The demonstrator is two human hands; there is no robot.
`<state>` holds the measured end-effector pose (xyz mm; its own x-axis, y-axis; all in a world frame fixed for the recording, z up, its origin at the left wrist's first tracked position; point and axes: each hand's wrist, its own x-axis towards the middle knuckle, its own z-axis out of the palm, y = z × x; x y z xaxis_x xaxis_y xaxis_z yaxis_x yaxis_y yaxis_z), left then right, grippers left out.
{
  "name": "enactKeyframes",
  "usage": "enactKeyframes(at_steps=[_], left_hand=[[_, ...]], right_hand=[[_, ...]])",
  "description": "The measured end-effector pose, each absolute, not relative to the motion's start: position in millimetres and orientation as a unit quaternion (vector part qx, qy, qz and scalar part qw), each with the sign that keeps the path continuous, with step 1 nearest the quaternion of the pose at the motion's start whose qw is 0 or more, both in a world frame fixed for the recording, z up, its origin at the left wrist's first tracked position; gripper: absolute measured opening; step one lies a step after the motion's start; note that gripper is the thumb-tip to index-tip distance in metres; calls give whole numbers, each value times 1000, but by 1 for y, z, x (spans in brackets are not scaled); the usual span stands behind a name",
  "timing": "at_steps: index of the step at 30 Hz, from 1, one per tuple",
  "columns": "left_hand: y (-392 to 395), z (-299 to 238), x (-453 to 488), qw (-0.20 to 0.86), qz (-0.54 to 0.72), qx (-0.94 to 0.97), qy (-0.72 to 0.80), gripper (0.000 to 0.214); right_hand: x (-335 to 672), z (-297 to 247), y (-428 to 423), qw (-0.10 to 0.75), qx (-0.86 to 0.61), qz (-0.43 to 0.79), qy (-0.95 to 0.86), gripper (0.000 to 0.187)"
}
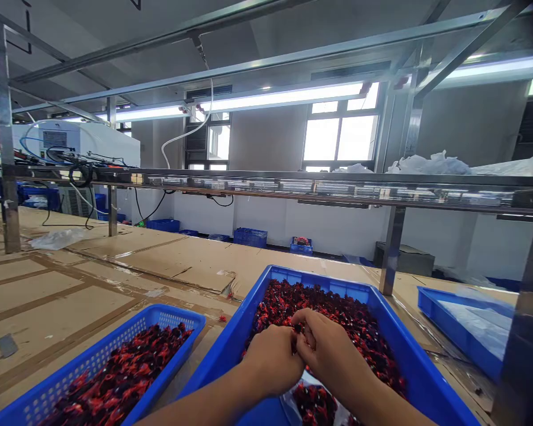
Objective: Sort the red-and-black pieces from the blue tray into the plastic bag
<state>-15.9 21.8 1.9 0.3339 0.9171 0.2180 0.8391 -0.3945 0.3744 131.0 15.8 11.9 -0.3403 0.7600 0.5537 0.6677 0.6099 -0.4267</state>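
Both the left hand [270, 361] and right hand [333, 355] curl nearly shut, holding whatever they hold out of sight, above a blue plastic tray [320, 277] heaped with dark red clumps [337, 319], a blue mesh basket [160, 316] beside it holding its own pile [115, 373].

Tray wall [224, 349] around left hand [270, 360], right hand [333, 355], narrow gap to basket [169, 337], steel post [391, 251] ahead

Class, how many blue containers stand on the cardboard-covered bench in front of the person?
3: a perforated basket at left, a larger tray in the middle, and a shallower tray at right. Others may be hidden.
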Motion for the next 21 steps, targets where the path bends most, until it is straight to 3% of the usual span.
enactKeyframes(at_steps=[3,5,8,11,15,21], left_hand=[[21,3,-17,121,217,808,535,32],[22,4,-17,154,249,801,523,35],[28,4,-18,251,311,761,512,51],[37,6,-19,423,342,689,479,65],[42,12,-21,572,355,617,409,74],[41,13,-25,680,317,531,394,65]], right_hand=[[128,16,15,414,-438,109,-790,17],[128,20,16,459,-450,221,-733,5],[135,27,24,520,-408,484,-574,15],[149,31,35,535,-348,619,-458,16],[157,28,42,486,-387,606,-496,26],[148,23,37,413,-418,377,-716,29]])
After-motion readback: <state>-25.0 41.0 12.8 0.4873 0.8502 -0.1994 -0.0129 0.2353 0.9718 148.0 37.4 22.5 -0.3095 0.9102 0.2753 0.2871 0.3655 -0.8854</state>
